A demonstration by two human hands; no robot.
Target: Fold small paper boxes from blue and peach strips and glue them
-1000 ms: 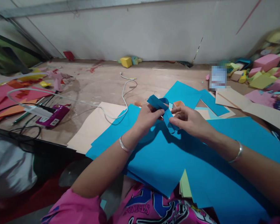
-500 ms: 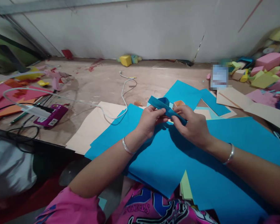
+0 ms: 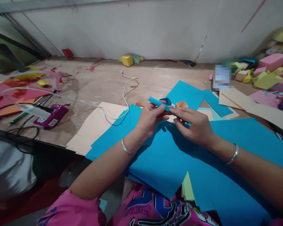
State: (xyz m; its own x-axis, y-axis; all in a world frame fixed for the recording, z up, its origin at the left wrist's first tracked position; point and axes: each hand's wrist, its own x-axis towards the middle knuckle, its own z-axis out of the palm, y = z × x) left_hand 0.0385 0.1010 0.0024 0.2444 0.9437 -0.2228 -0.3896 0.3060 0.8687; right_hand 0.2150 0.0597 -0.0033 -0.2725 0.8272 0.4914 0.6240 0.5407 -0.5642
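Observation:
A narrow folded strip of blue paper [image 3: 157, 101] is held between my two hands above the large blue sheets [image 3: 153, 160]. My left hand [image 3: 152, 117] grips its left part, with the thumb on top and the fingers beneath. My right hand [image 3: 194, 124] is closed on its right end, which the fingers mostly hide. Just beyond the strip stand a small folded blue paper piece [image 3: 165, 101] and a small peach paper piece [image 3: 181, 105]. Whether they touch the strip, I cannot tell.
A white cable [image 3: 124, 94] runs across the table to a purple power adapter [image 3: 58, 116] on the left. A pink glue gun [image 3: 55, 78] lies behind it. Folded paper boxes [image 3: 271, 64] pile up at the right. Peach sheets [image 3: 94, 125] lie under the blue ones.
The blue strip has been turned, so it now shows a narrower, lighter face. My right fingers have stretched further along it, and my left hand has shifted slightly.

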